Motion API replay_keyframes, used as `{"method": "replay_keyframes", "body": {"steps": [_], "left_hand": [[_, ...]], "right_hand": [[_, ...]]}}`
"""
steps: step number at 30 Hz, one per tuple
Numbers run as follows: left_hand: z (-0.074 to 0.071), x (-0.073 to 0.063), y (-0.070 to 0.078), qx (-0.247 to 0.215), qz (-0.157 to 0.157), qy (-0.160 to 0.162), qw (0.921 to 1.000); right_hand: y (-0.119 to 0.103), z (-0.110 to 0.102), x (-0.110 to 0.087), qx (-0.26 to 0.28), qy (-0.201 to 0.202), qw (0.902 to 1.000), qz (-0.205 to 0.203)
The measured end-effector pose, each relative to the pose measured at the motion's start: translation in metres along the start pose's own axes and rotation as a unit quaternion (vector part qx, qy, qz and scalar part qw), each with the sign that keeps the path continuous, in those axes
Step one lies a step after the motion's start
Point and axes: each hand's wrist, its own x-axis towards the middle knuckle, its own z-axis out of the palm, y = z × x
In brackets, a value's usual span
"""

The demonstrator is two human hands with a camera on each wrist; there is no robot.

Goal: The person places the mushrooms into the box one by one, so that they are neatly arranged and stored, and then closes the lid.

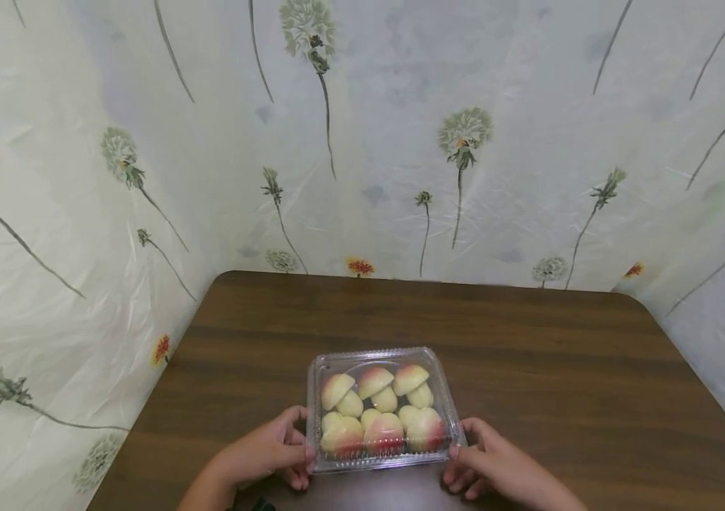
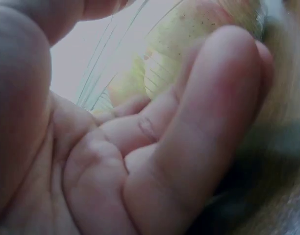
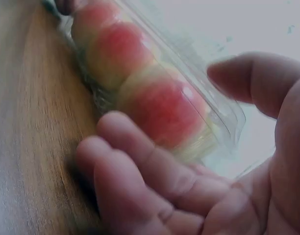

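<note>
A clear plastic clamshell box lies near the front of the table, its lid down. Inside are several yellow pieces blushed with red; those in the back row look like mushrooms, and rounded red sides face the right wrist view. My left hand holds the box by its near left corner, thumb at the rim. At the near right corner, my right hand grips the edge with the thumb on the rim and the other fingers lower down. The left wrist view shows the left fingers bent beside the box.
The dark brown wooden table stretches behind the box and to both sides. A pale curtain printed with dandelions stands along its back and sides. A small black object shows at the bottom edge beside the left wrist.
</note>
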Motion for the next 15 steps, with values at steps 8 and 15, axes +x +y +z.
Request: {"method": "replay_keyframes", "body": {"steps": [8,15], "left_hand": [[0.004,-0.001,-0.001,-0.042,-0.056,-0.062,0.9956],[0.007,0.000,-0.002,-0.095,-0.055,-0.119,0.9868]], "right_hand": [[0.005,-0.003,0.001,0.082,-0.097,0.9919,-0.005],[0.012,-0.007,0.001,0.113,-0.153,0.9809,-0.044]]}}
